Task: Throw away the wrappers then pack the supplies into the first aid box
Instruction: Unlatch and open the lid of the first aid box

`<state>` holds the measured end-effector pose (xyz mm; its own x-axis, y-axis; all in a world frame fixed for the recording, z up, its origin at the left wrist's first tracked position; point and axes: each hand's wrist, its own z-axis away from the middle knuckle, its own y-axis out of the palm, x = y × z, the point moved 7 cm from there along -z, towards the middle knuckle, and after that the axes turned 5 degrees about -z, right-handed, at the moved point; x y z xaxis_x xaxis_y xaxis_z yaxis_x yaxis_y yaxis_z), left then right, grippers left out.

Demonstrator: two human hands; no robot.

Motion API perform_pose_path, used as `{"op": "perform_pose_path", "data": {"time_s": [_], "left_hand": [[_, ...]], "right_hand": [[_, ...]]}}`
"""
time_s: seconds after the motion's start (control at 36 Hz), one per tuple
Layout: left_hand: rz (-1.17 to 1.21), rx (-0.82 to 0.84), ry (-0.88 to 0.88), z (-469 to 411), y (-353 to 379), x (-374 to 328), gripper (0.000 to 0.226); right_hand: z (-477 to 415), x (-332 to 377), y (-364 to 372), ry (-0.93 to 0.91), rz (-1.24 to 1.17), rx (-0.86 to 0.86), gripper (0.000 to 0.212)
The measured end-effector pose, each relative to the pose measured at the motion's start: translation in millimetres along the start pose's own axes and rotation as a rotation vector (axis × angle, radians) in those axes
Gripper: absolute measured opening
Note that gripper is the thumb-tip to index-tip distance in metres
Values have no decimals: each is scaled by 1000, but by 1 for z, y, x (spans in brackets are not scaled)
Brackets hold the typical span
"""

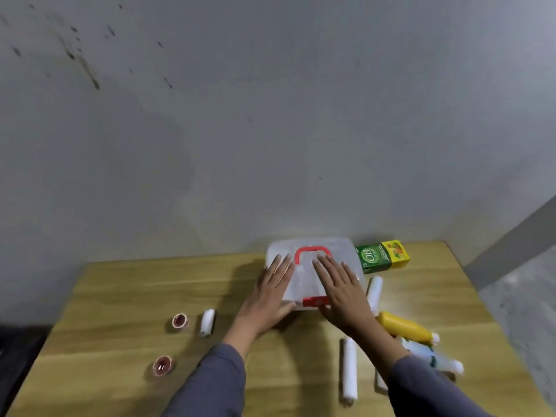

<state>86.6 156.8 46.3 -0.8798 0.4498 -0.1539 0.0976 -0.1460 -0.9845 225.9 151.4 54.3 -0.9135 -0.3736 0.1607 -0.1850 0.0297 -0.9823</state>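
A clear plastic first aid box (340, 251) with a red handle and red front latch sits closed at the back of the wooden table (120, 296). My left hand (270, 291) lies flat on the left of its lid, fingers spread. My right hand (343, 291) rests flat on the right of the lid, thumb near the latch. Around it lie supplies: white bandage rolls (207, 322) (348, 370) (375, 291), two red-cored tape rolls (180, 321) (163, 365), a yellow bottle (406, 328), a white bottle (433, 356) and a green carton (382, 255).
A grey wall stands right behind the table. The table's right edge drops to a grey floor (517, 311). A dark object (15, 347) sits beyond the left edge. My grey sleeves cover part of the front of the table.
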Motion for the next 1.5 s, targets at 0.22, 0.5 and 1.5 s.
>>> {"op": "perform_pose_path", "data": {"time_s": [0.22, 0.5, 1.5], "left_hand": [[-26, -24, -5, -3, 8, 5, 81], [51, -113, -7, -1, 4, 3, 87], [1067, -233, -553, 34, 21, 11, 111]], "right_hand": [[6, -5, -1, -102, 8, 22, 73], [19, -3, -13, -282, -134, 23, 68], [7, 6, -59, -151, -530, 41, 22]]}}
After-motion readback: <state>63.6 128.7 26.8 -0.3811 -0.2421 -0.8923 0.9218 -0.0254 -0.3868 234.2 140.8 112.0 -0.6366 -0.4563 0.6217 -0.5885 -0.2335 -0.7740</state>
